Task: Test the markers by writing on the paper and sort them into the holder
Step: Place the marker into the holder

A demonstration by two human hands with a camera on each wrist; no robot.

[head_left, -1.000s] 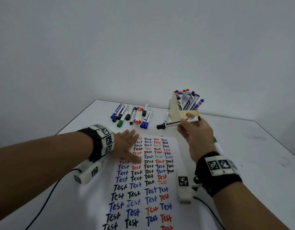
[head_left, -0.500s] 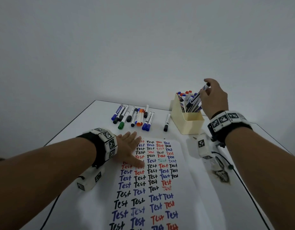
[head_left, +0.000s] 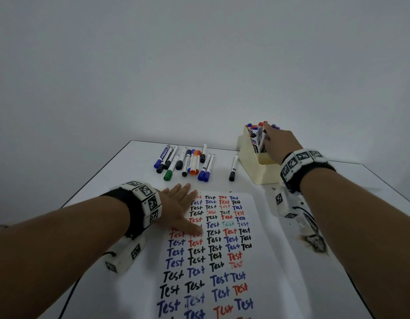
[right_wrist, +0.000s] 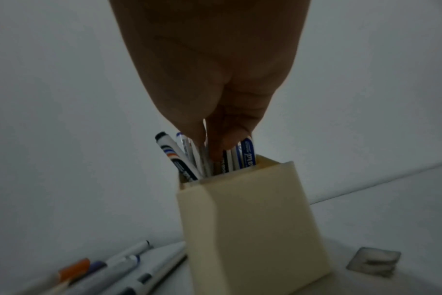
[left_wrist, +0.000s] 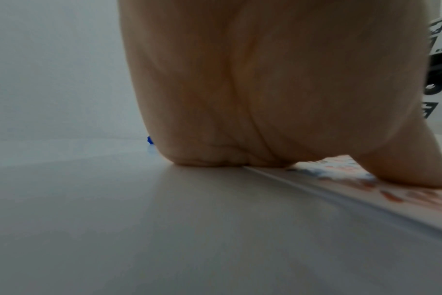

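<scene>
My left hand [head_left: 179, 204] lies flat with straight fingers on the top left corner of the paper [head_left: 224, 256], which is covered in rows of "Test". The left wrist view shows the palm [left_wrist: 265, 99] pressed down at the paper's edge [left_wrist: 396, 197]. My right hand [head_left: 276, 143] reaches down into the cream holder [head_left: 261, 173]. Its fingertips [right_wrist: 216, 151] pinch a marker [head_left: 260, 139] standing among several markers [right_wrist: 169, 153] in the holder [right_wrist: 253, 229].
A row of several loose markers [head_left: 187, 162] lies behind the paper, with one black-capped marker [head_left: 233, 168] apart beside the holder. A small grey square object [right_wrist: 372, 263] sits right of the holder. The table's far edge runs along the wall.
My right hand carried the marker from over the paper up above the holder, then lowered it in among the others. The left hand stayed on the paper.
</scene>
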